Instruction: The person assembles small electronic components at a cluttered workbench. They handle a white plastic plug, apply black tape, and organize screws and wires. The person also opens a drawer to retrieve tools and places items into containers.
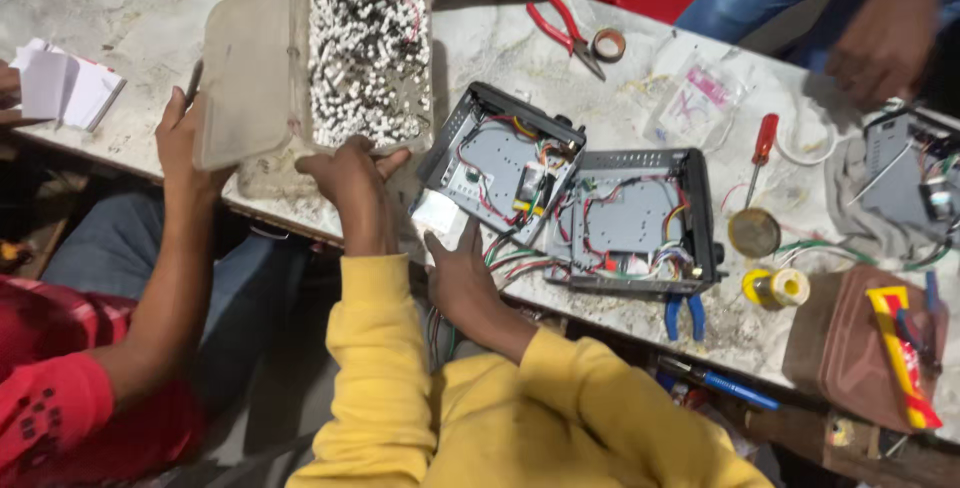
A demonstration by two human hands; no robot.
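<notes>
My left hand (352, 186), in a yellow sleeve, rests at the near edge of an open clear plastic box (262, 48) filled with several small white parts (368, 63); whether it grips anything I cannot tell. My right hand (458, 273) holds a small white piece (438, 216) beside an opened grey metal case (500, 153) with a circuit board and coloured wires. A second opened case (640, 218) lies joined to it on the right.
A person in a red shirt has a hand (180, 138) on the box lid. The marble table (600, 78) carries red pliers (562, 33), a tape roll (608, 44), a red screwdriver (760, 148), blue pliers (685, 313), a solder spool (778, 288), a brown tray (860, 348). Another person's hand (880, 48) is at top right.
</notes>
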